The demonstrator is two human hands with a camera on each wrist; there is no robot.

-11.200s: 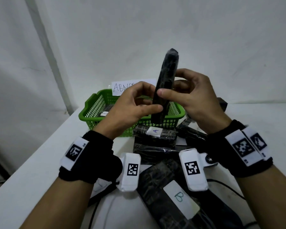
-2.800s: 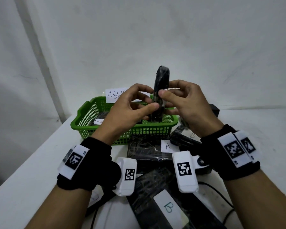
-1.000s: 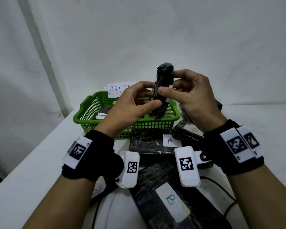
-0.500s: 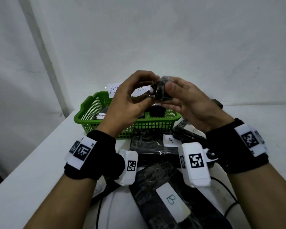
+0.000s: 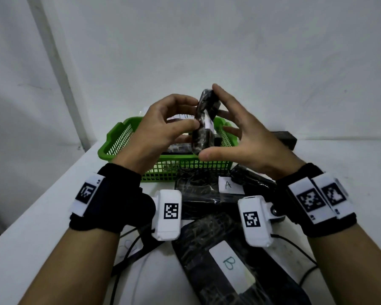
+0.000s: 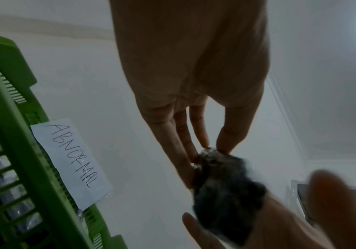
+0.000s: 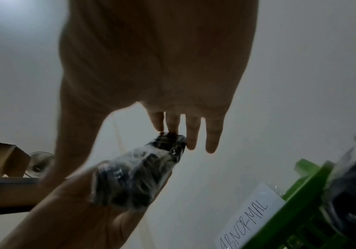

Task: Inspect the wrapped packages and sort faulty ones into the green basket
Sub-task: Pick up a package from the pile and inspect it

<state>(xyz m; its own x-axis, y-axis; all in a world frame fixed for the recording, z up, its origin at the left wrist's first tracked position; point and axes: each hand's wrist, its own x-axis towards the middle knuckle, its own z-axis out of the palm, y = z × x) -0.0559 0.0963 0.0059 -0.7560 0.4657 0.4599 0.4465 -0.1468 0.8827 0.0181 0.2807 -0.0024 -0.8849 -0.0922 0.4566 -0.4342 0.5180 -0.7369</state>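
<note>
A black package (image 5: pixel 204 122) wrapped in clear film, with a white label on its side, stands upright in the air over the green basket (image 5: pixel 167 166). My left hand (image 5: pixel 185 119) pinches its middle between thumb and fingers. My right hand (image 5: pixel 231 126) has straight fingers: the index tip touches the package's top end and the thumb lies under its bottom end. In the left wrist view the fingertips (image 6: pixel 221 146) pinch the package (image 6: pixel 226 193). In the right wrist view the straight fingers (image 7: pixel 172 124) touch the package's end (image 7: pixel 138 176).
Several wrapped black packages lie on the white table in front of the basket, one labelled A (image 5: pixel 228 184) and one labelled B (image 5: pixel 229 263). More packages (image 5: pixel 178 148) lie inside the basket, which carries an ABNORMAL label (image 6: pixel 70 156). Cables run near my wrists. A wall stands close behind.
The package, turned end-on between both hands half a second ago, stands upright again. My right hand's fingers have straightened and now only touch its two ends.
</note>
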